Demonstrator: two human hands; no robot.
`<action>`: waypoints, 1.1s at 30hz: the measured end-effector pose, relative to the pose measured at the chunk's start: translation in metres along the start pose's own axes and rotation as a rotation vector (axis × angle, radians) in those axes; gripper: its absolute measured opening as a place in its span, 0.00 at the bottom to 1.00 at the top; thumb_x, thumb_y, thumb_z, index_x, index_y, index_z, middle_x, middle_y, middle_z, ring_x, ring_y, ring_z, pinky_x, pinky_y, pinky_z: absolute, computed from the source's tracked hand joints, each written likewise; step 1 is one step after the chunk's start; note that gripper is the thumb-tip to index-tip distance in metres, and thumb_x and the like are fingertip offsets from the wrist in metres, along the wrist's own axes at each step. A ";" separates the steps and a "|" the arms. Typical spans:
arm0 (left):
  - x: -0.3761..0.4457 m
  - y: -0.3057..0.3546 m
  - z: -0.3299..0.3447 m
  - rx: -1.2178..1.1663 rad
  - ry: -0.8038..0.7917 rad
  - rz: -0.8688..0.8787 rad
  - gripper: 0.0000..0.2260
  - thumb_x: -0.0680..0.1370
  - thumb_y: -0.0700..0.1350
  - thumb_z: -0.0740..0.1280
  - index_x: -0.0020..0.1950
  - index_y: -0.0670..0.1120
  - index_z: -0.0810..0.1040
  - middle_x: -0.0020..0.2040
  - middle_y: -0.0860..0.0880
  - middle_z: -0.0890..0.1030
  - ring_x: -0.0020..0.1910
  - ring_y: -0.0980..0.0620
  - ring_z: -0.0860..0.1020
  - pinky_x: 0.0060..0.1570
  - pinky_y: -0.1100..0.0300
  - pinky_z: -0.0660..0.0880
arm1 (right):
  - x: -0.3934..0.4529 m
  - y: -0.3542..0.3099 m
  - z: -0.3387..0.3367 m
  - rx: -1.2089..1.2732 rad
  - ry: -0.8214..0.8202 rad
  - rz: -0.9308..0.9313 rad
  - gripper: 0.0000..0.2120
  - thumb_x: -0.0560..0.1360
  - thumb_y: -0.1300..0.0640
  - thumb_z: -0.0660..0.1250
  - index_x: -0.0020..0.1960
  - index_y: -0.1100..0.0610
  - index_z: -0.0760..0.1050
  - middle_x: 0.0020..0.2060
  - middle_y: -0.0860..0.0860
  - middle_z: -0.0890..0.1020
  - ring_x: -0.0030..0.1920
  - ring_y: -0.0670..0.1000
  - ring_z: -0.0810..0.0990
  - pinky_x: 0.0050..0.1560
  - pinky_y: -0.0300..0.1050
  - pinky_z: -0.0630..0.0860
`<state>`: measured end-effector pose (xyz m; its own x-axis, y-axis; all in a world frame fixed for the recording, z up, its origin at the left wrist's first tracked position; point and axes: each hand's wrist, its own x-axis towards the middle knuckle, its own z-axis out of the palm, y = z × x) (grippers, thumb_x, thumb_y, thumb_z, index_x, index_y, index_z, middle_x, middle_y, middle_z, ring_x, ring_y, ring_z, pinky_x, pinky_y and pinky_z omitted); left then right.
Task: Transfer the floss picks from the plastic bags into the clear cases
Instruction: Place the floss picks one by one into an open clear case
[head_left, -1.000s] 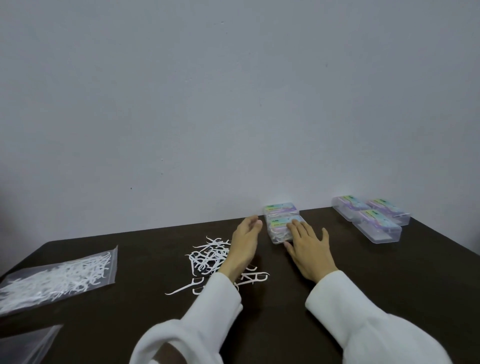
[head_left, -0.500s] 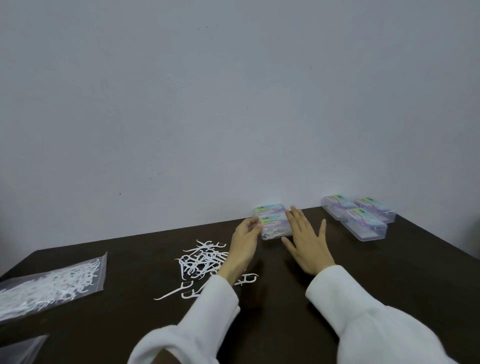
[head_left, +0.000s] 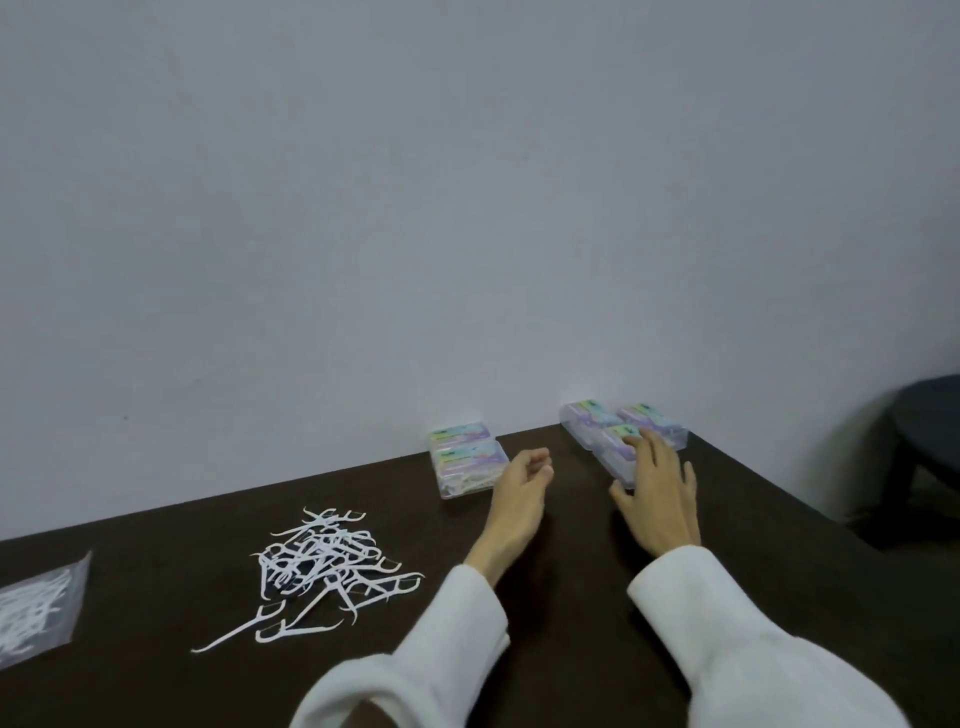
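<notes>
A loose pile of white floss picks lies on the dark table left of my arms. Two clear cases with pastel labels sit against the wall, one behind the other. My left hand hovers just right of them, fingers loosely curled, holding nothing. Three more clear cases stand at the back right. My right hand lies with straight fingers on the nearest of these, thumb at its front corner. A plastic bag of floss picks lies at the far left edge.
A grey wall runs directly behind the table. A dark round stool or side table stands beyond the table's right edge. My white sleeves cover the table's near part.
Both hands left the two cases by the wall. My right hand moved right onto the nearest case of the back right group. My left hand drew back slightly. The view shifted right.
</notes>
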<state>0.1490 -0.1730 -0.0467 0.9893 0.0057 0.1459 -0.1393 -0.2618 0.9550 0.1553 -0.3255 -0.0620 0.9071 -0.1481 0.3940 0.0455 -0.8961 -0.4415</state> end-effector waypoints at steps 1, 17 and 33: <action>0.004 0.001 0.006 -0.006 0.006 0.002 0.14 0.81 0.38 0.59 0.67 0.42 0.71 0.61 0.50 0.75 0.61 0.57 0.71 0.57 0.69 0.64 | 0.002 0.002 0.001 0.002 -0.004 0.001 0.30 0.77 0.53 0.63 0.74 0.56 0.54 0.73 0.53 0.59 0.74 0.52 0.56 0.74 0.55 0.51; -0.008 -0.015 -0.003 0.151 -0.031 0.116 0.13 0.81 0.39 0.58 0.65 0.47 0.73 0.62 0.50 0.75 0.62 0.56 0.72 0.57 0.71 0.66 | 0.002 -0.004 0.001 0.010 -0.012 0.120 0.26 0.74 0.46 0.65 0.67 0.56 0.63 0.64 0.57 0.66 0.61 0.56 0.72 0.62 0.50 0.70; -0.066 -0.032 -0.096 0.513 0.285 0.476 0.16 0.81 0.52 0.57 0.64 0.47 0.72 0.59 0.50 0.73 0.59 0.54 0.72 0.62 0.59 0.68 | -0.058 -0.081 0.008 0.720 -0.049 -0.232 0.25 0.73 0.57 0.69 0.66 0.55 0.62 0.62 0.50 0.68 0.59 0.43 0.68 0.51 0.24 0.64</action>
<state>0.0838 -0.0721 -0.0616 0.7678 0.0109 0.6406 -0.4422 -0.7145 0.5422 0.1024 -0.2406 -0.0555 0.8577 0.0446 0.5122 0.4842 -0.4048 -0.7757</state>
